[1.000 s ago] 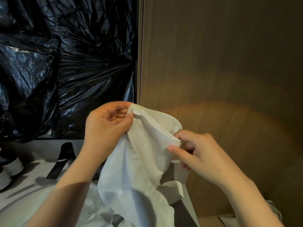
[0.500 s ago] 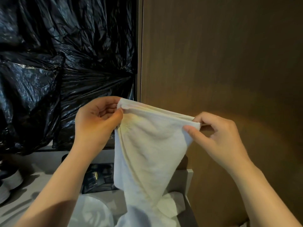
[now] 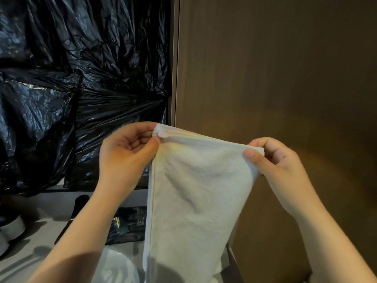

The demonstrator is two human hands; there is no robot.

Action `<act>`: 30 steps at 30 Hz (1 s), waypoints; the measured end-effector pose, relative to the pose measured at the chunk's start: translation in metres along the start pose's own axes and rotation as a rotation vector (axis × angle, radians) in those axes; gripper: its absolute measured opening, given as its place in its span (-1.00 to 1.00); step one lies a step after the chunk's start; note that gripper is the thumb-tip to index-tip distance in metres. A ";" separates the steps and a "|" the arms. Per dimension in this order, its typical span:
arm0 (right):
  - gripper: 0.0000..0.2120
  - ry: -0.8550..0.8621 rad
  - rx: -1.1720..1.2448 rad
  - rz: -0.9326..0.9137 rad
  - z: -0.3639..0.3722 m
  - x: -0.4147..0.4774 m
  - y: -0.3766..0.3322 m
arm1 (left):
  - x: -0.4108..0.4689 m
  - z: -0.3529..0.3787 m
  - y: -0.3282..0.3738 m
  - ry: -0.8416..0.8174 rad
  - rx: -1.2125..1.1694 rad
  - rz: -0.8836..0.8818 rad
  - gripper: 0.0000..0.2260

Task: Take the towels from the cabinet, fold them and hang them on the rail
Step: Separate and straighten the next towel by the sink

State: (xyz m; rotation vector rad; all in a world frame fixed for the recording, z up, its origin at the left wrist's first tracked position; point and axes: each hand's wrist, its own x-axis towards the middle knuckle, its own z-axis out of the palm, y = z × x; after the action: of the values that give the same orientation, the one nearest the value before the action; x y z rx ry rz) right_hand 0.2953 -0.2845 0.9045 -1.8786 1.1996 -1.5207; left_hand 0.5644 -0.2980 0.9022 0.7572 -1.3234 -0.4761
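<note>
Both hands are up at chest height with the white towel [image 3: 195, 201] stretched between them. The left hand [image 3: 126, 154] pinches the upper left corner between thumb and curled fingers. The right hand [image 3: 279, 162] pinches the upper right corner the same way, thumb in front. That top edge runs taut from hand to hand, dipping a little toward the right, and the long axis of the cloth hangs straight down from it. So neither hand is nearer: each owns a corner, and the next fold looks to turn on bringing those two corners together or swinging the hanging length up. At the left corner the edge seems doubled over, though I can't count the layers. The bottom of the towel runs off the lower edge of the view, so its full length and lower corners are hidden. No rail is visible anywhere. Behind the left hand there's crinkled black plastic sheeting [image 3: 81, 78], and a brown wooden panel [image 3: 275, 68] stands behind the right; whether that's the cabinet, I can't tell. Below, a grey countertop [image 3: 30, 242] carries a dark packet [image 3: 126, 225], its print too small to read.
</note>
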 end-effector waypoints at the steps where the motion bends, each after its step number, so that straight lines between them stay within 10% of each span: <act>1: -0.78 -0.006 -0.009 0.021 -0.001 -0.001 0.003 | -0.002 0.001 -0.001 -0.015 0.004 -0.016 -0.82; 12: -0.56 -0.089 -0.513 -0.099 -0.008 -0.010 -0.007 | -0.024 0.020 0.003 -0.138 -0.002 0.024 -0.79; 30: -0.80 -0.107 -0.318 -0.267 0.020 -0.006 -0.027 | -0.059 0.035 -0.003 -0.290 -0.083 -0.154 -0.66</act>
State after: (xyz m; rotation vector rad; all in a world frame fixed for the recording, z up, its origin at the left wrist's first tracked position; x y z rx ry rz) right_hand 0.3232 -0.2690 0.9163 -2.3791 1.2392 -1.3993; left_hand 0.5184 -0.2664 0.8626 0.7433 -1.5086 -0.7826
